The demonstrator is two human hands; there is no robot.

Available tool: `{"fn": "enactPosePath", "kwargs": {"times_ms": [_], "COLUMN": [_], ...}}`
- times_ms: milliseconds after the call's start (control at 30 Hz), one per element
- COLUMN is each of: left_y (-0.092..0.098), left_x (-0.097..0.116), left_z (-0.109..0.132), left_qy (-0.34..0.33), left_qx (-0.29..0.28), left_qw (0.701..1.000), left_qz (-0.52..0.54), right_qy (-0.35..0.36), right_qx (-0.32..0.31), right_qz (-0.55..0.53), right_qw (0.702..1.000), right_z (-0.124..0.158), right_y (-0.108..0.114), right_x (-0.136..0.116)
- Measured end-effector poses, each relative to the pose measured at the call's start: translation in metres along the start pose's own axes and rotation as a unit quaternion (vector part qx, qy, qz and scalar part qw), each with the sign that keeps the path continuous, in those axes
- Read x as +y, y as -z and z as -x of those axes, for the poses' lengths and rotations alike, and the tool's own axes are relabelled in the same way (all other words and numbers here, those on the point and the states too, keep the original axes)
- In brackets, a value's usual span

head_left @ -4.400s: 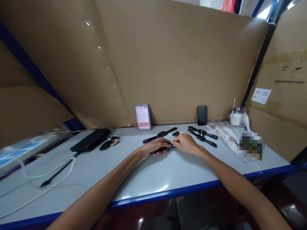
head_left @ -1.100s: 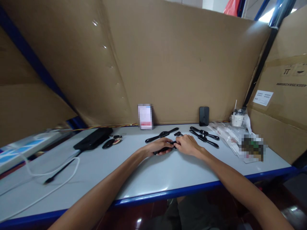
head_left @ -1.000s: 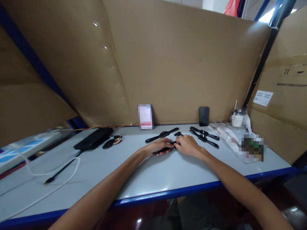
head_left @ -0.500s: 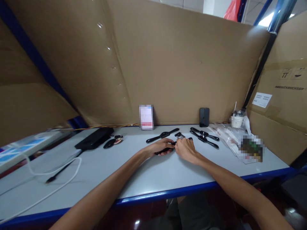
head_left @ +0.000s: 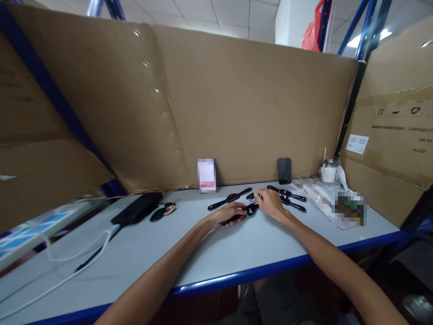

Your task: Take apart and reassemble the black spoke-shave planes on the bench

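My left hand (head_left: 230, 214) is wrapped round one handle of a black two-handled tool (head_left: 251, 208), low over the grey table. Beside the tool's far end is my right hand (head_left: 270, 202), its fingers pinched together; what they hold, if anything, is too small to make out. A small dark metal piece (head_left: 250, 196) lies just beyond the tool's middle. Behind my left hand rests a similar black tool (head_left: 232, 197). Two more black tools, one farther back (head_left: 287, 194) and one nearer (head_left: 295, 205), lie to the right of my right hand.
A phone with a lit screen (head_left: 206, 176) and a dark phone (head_left: 284, 170) lean on the cardboard. Plastic packets (head_left: 314, 196) and a white cup (head_left: 328, 172) are at right. Left are a black box (head_left: 137, 208), a dark oval object (head_left: 157, 214) and white cables (head_left: 98, 259).
The camera view has tilted up and shifted. My right hand has moved off the tool's middle, a little right, uncovering its centre. My left hand keeps its hold.
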State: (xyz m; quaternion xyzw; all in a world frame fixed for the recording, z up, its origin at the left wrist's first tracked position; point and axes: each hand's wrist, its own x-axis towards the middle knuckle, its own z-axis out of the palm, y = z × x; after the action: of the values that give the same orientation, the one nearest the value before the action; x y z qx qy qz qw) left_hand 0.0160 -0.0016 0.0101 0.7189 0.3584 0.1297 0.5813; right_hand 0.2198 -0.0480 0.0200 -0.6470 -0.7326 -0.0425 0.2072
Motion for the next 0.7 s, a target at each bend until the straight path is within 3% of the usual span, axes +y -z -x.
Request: {"fn": "enactPosePath", "kwargs": {"times_ms": [133,367,700], "left_y": [0.0,0.0,0.001], "left_x": [0.0,0.001,0.0], "left_z": [-0.001,-0.001,-0.008], "left_qy": [-0.005,-0.02,-0.047], "left_qx": [-0.002,-0.019,-0.047], "left_qw": [1.0,1.0,0.998], "left_qz": [0.003,0.004,0.023], "right_qy": [0.01,0.06,0.036], "right_qx": [0.018,-0.008,0.008], "right_qz": [-0.009,-0.03,-0.035], "right_qw": [1.0,0.998,0.999], "right_z": [-0.003,-0.006,-0.008], "right_y": [-0.009,-0.013,-0.01], "right_x": [0.007,0.014,0.03]}}
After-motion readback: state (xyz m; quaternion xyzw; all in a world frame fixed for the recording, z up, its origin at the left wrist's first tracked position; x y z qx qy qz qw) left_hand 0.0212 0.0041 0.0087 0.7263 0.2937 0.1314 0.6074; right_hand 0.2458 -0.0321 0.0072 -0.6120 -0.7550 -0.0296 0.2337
